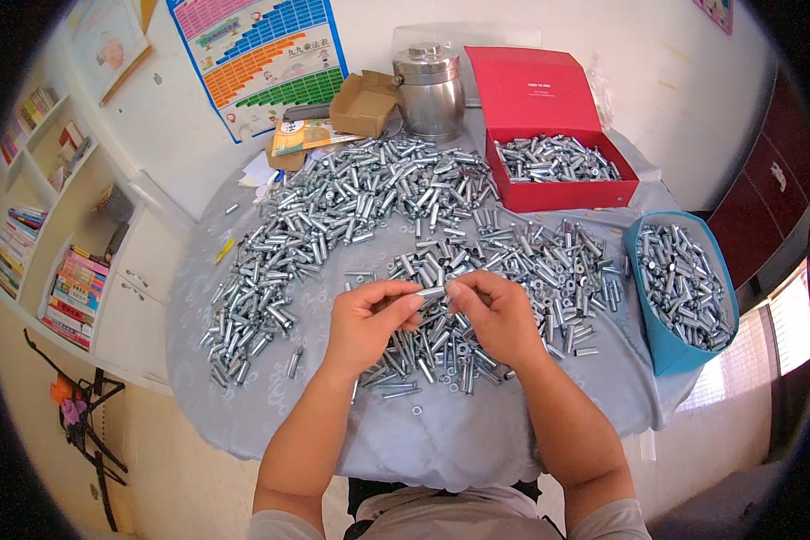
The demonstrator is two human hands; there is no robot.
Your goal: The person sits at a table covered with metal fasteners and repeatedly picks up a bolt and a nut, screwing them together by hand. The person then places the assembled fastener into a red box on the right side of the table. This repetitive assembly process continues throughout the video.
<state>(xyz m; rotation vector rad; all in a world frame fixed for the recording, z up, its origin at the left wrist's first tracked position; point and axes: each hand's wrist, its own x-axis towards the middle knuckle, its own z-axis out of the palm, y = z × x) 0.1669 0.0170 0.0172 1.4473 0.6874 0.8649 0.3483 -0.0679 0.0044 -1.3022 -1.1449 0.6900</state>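
Between my two hands, above the middle of the table, is a silver metal expansion bolt (431, 292). My left hand (369, 319) pinches one end of it between thumb and fingers. The fingers of my right hand (493, 315) are closed at its other end; whether they hold a separate small piece there is too small to tell. Beneath and around my hands lies a loose heap of metal sleeves, bolts, nuts and washers (558, 270). A larger pile of expansion bolts (351, 193) curves across the far and left side of the table.
A red box (567, 195) of metal parts stands open at the back right, and a teal fabric bin (670, 351) of metal sleeves sits at the right edge. A steel canister (429, 94) and a small cardboard box (363, 106) stand behind the pile. Grey cloth covers the table (414, 441).
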